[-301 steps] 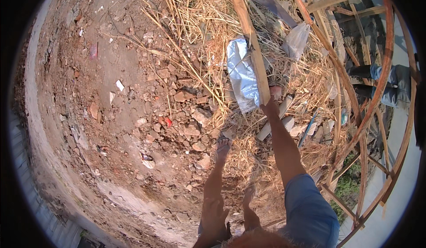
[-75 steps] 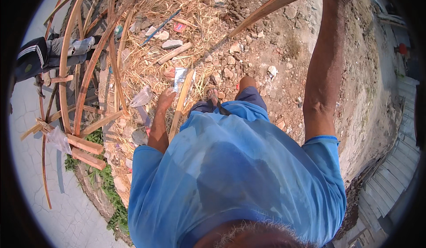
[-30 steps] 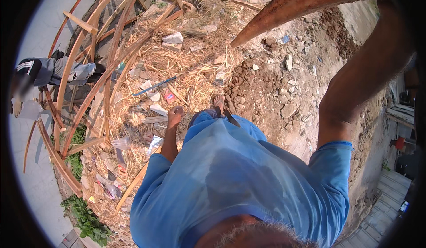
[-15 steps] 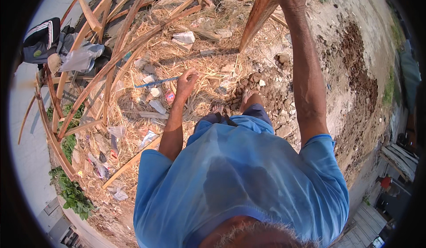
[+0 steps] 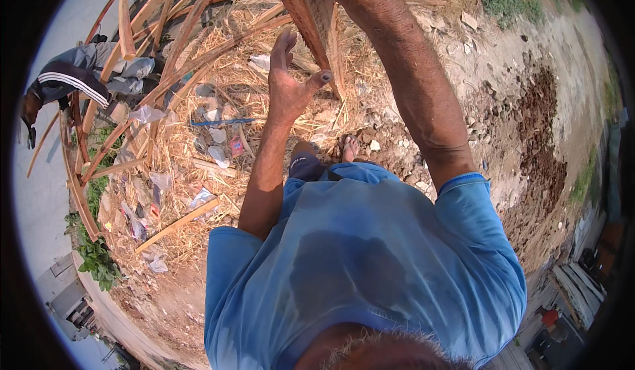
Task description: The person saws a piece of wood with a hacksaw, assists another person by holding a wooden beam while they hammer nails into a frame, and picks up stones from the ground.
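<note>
A thick rough wooden beam (image 5: 296, 6) slants down from the upper edge, its lower end near the straw-strewn ground. My left hand (image 5: 291, 89) is just left of that end, fingers raised and thumb stretched out towards the wood. It holds nothing; whether the thumb touches the beam I cannot tell. My right forearm (image 5: 410, 52) reaches up across the beam's upper side, and the right hand lies beyond the upper edge. Another wooden piece (image 5: 335, 52) stands behind the beam's lower end.
Several long boards (image 5: 178, 72) lie in a heap at left, beside another person in a striped dark garment (image 5: 76, 79). Litter, stones and a blue strip (image 5: 228, 122) are scattered over straw. Loose brown soil (image 5: 542, 138) lies at right. A short plank (image 5: 177, 224) rests lower left.
My right arm has swung left with the beam, and its hand has left the view. My left hand has risen and opened towards the beam. The other person has leaned further out at left.
</note>
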A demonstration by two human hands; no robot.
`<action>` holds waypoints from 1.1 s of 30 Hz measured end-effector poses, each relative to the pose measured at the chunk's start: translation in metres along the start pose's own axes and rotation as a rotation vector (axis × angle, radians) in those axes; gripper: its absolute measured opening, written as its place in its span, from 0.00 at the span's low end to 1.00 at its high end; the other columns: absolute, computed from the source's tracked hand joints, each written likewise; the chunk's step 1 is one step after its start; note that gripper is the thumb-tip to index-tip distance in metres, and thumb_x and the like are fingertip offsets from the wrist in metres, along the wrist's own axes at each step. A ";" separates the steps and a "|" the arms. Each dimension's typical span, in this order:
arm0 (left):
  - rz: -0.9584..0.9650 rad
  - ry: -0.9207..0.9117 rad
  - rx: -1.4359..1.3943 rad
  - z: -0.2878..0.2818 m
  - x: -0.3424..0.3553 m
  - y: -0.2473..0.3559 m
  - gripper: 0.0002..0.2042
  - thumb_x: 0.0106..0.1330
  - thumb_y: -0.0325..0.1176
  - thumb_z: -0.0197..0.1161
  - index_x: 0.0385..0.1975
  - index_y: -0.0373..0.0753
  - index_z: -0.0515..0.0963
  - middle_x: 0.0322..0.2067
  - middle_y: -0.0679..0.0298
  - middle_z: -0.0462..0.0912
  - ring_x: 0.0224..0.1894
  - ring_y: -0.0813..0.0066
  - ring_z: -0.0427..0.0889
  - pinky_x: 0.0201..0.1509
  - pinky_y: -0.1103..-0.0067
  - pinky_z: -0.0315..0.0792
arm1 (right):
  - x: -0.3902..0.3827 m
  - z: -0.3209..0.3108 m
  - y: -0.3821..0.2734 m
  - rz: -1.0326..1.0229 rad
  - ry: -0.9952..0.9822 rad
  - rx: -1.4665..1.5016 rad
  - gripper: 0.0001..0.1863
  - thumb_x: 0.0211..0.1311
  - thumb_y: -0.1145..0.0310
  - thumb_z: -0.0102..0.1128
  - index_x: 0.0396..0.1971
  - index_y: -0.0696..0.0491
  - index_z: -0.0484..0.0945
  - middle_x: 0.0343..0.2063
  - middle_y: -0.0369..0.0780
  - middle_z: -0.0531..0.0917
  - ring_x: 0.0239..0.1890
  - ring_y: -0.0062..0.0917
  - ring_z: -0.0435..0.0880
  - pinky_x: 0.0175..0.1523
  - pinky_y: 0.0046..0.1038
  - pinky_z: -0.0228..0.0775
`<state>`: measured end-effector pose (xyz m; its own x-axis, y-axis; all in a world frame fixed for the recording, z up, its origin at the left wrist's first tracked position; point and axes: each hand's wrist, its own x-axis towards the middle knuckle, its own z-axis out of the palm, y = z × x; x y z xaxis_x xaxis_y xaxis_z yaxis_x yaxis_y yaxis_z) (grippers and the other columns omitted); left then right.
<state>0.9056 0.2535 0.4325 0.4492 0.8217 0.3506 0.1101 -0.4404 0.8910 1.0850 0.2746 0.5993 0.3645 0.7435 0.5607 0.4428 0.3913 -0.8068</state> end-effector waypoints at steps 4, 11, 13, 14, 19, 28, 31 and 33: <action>-0.118 0.128 -0.213 0.039 0.030 0.017 0.52 0.53 0.60 0.72 0.67 0.31 0.53 0.58 0.46 0.66 0.62 0.58 0.69 0.64 0.63 0.69 | 0.026 -0.014 0.007 -0.089 -0.125 -0.038 0.23 0.65 0.54 0.59 0.50 0.57 0.78 0.41 0.43 0.83 0.44 0.28 0.81 0.48 0.33 0.74; -0.184 0.371 -0.253 -0.019 0.018 -0.082 0.45 0.58 0.58 0.70 0.64 0.34 0.56 0.51 0.53 0.70 0.52 0.66 0.74 0.53 0.68 0.74 | 0.053 -0.034 0.038 -0.243 -0.314 -0.067 0.27 0.68 0.50 0.55 0.55 0.58 0.75 0.46 0.47 0.83 0.48 0.33 0.83 0.51 0.36 0.75; -0.198 0.462 -0.261 -0.039 0.034 -0.102 0.46 0.59 0.64 0.65 0.65 0.33 0.55 0.50 0.54 0.71 0.51 0.65 0.74 0.53 0.67 0.74 | 0.047 -0.051 0.069 0.023 -0.308 -0.053 0.29 0.69 0.46 0.54 0.58 0.54 0.75 0.50 0.46 0.81 0.51 0.33 0.82 0.52 0.36 0.74; -0.207 0.516 -0.245 -0.050 0.037 -0.118 0.47 0.59 0.66 0.63 0.65 0.33 0.54 0.50 0.54 0.71 0.50 0.64 0.75 0.53 0.67 0.74 | 0.045 -0.056 0.087 0.176 -0.302 -0.038 0.30 0.69 0.43 0.53 0.60 0.50 0.74 0.53 0.44 0.80 0.53 0.33 0.80 0.53 0.35 0.74; -0.188 0.672 -0.239 -0.081 0.080 -0.134 0.47 0.58 0.71 0.58 0.62 0.33 0.58 0.41 0.58 0.75 0.47 0.69 0.76 0.50 0.69 0.73 | 0.049 -0.027 0.132 0.280 -0.268 -0.169 0.30 0.68 0.45 0.57 0.58 0.54 0.75 0.49 0.49 0.80 0.52 0.35 0.79 0.53 0.38 0.73; -0.029 0.724 -0.185 -0.086 0.223 -0.111 0.38 0.66 0.64 0.53 0.60 0.32 0.64 0.48 0.49 0.73 0.51 0.61 0.74 0.57 0.68 0.68 | 0.097 0.039 0.230 -0.088 -0.166 -0.440 0.25 0.64 0.56 0.63 0.56 0.56 0.74 0.48 0.44 0.82 0.44 0.33 0.82 0.48 0.37 0.73; -0.245 0.704 -0.078 -0.068 0.244 -0.163 0.38 0.69 0.60 0.51 0.68 0.34 0.58 0.67 0.40 0.59 0.68 0.51 0.59 0.70 0.66 0.55 | 0.125 0.054 0.241 0.004 -0.320 -0.591 0.31 0.66 0.52 0.60 0.63 0.52 0.66 0.57 0.50 0.75 0.51 0.41 0.80 0.54 0.41 0.73; -0.306 0.582 -0.167 -0.052 0.252 -0.189 0.41 0.69 0.62 0.48 0.71 0.36 0.52 0.69 0.40 0.53 0.71 0.49 0.52 0.73 0.66 0.50 | 0.134 0.060 0.255 0.016 -0.395 -0.777 0.32 0.65 0.52 0.60 0.65 0.49 0.65 0.58 0.51 0.74 0.51 0.43 0.80 0.55 0.39 0.73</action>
<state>0.9513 0.5623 0.3677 -0.1365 0.9819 0.1316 -0.0029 -0.1333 0.9911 1.1976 0.5064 0.4580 0.1282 0.9358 0.3284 0.9261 0.0055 -0.3772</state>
